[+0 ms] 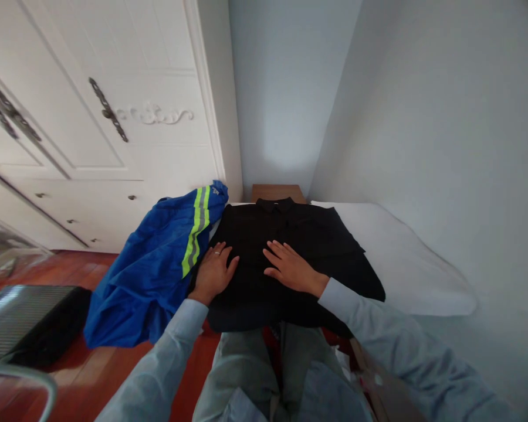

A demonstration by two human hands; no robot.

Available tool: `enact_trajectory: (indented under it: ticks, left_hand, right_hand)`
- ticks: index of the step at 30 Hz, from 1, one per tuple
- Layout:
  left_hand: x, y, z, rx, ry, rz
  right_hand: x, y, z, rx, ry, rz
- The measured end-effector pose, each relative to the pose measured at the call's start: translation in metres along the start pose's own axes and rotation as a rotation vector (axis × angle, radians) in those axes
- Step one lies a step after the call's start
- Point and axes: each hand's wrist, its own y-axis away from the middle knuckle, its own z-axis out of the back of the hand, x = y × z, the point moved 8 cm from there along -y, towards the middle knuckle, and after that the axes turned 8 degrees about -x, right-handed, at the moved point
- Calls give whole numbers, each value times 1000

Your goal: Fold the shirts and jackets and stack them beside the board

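A black collared garment [250, 234] lies spread out over a white board [405, 258], its collar toward the wall. My left hand [214, 271] rests on the garment's left part, fingers spread, with a ring on one finger. On the middle of the garment lies my right hand [293, 268], palm down, its fingers apart. Neither hand grips anything. To the left of my left hand, a blue garment [149, 264] with a yellow-green and grey stripe hangs over the board's left side.
A white wardrobe [167, 152] stands at the left, beside a wooden block [278, 192] behind the board. Walls [444, 117] bound the back and right. A black case [48, 328] sits on the red floor [88, 266] at left, near a curved pale tube [35, 373].
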Motion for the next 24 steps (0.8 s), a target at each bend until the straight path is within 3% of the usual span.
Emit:
enact_trajectory:
  ticks: [4,13,17,20,24]
  left_hand:
    - [2,-1,-3,8,-7,-31]
    - [10,-5,-7,31,38,-57]
    - [5,-6,2,22,116,-65]
    - [-9,9,27,-90,213,-60]
    - [-17,73,61,-380,264,57]
  right_hand:
    - [5,45,5,33,-19,-17]
    - [-25,142,43,-3,32,-23]
    - [-34,176,59,-29,24,-83]
    - [-31,199,66,-69,-63,-147]
    - [-29,246,63,-354,-257,-422]
